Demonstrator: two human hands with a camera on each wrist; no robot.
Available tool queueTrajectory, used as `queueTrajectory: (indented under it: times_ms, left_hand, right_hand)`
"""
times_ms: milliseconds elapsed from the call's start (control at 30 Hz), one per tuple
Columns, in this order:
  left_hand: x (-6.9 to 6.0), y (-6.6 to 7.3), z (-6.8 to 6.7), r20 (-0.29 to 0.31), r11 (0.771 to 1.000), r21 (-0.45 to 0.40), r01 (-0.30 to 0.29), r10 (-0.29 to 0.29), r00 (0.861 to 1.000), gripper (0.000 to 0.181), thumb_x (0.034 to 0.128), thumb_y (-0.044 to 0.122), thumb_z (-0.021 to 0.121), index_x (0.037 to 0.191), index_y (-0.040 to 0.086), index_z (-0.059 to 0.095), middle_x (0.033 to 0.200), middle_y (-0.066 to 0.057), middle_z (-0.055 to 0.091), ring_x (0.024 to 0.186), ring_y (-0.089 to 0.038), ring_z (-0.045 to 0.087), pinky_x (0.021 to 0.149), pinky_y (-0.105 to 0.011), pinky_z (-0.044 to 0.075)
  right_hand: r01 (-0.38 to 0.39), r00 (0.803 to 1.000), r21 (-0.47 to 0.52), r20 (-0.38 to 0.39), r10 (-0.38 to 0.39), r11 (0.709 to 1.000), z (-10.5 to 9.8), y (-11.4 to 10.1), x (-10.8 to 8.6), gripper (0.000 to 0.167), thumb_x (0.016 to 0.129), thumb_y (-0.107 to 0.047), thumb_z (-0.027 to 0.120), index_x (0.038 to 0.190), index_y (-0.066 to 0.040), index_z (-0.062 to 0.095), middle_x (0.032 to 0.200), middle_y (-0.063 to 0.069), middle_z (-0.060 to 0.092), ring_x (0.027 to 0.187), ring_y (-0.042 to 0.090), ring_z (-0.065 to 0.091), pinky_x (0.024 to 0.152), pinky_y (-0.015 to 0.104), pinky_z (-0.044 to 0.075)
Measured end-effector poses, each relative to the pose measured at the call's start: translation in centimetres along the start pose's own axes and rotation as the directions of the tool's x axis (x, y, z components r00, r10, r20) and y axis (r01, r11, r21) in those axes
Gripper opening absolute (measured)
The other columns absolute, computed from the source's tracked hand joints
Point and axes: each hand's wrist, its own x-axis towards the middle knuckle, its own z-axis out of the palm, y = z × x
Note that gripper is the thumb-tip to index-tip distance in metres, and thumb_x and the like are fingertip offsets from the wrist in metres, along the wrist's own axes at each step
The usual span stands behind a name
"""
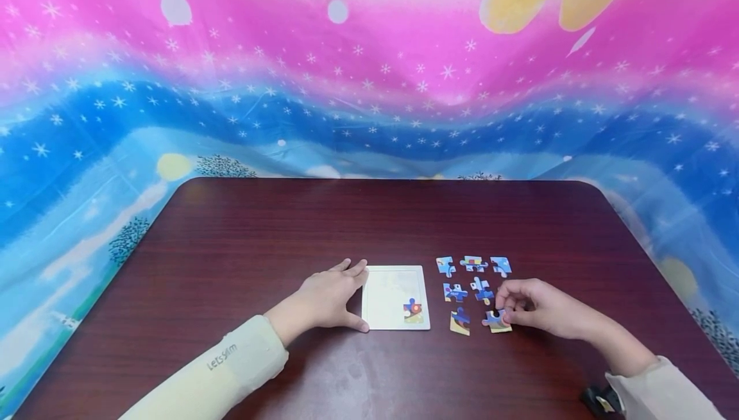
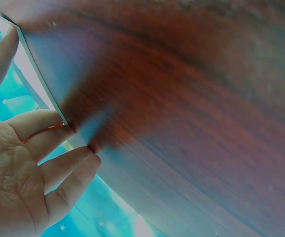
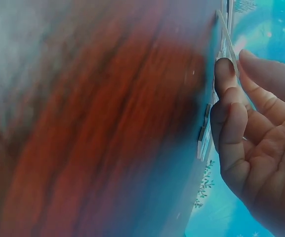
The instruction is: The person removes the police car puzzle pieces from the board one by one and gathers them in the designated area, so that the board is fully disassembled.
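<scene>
My right hand pinches a puzzle piece by its right side, between thumb and fingertip. In the right wrist view that piece appears edge-on, tilted off the table. The left hand rests at the left edge of a white square puzzle tray, its fingers spread and thumb at the near corner. One puzzle piece with a red and blue print lies in the tray's lower right corner. The left wrist view shows the fingertips touching the tray's rim.
Several loose pieces lie right of the tray, among them a blue corner piece, a blue-and-white piece and a yellow-and-brown piece. The dark wooden table ends at a printed cloth backdrop.
</scene>
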Motion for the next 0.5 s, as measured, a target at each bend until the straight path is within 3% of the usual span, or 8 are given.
queueTrajectory:
  times_ms: [300,500]
  left_hand:
    - [0.1,0.0,0.0,0.001,1.0,0.004,-0.004,0.003,1.0,0.1,0.0716,0.064,0.079,0.15,0.011,0.045,0.161,-0.004,0.035,0.148,-0.03,0.035,0.101,-0.056,0.048]
    - [0.1,0.0,0.0,0.003,1.0,-0.006,0.002,-0.002,1.0,0.1,0.071,0.062,0.08,0.149,0.01,0.046,0.161,-0.003,0.036,0.148,-0.03,0.035,0.101,-0.055,0.048]
  right_hand:
    - [-0.077,0.996,-0.123,-0.053,0.071,0.989,-0.3,-0.7,-0.2,0.007,0.096,-0.01,0.063,0.102,-0.008,0.063,0.085,-0.004,0.065,0.074,0.004,0.058,0.062,0.024,0.048]
    - [-0.094,0.994,-0.141,-0.064,0.086,0.986,-0.4,-1.3,0.5,0.009,0.093,-0.008,0.066,0.102,-0.008,0.063,0.085,-0.005,0.064,0.074,0.003,0.058,0.064,0.024,0.049]
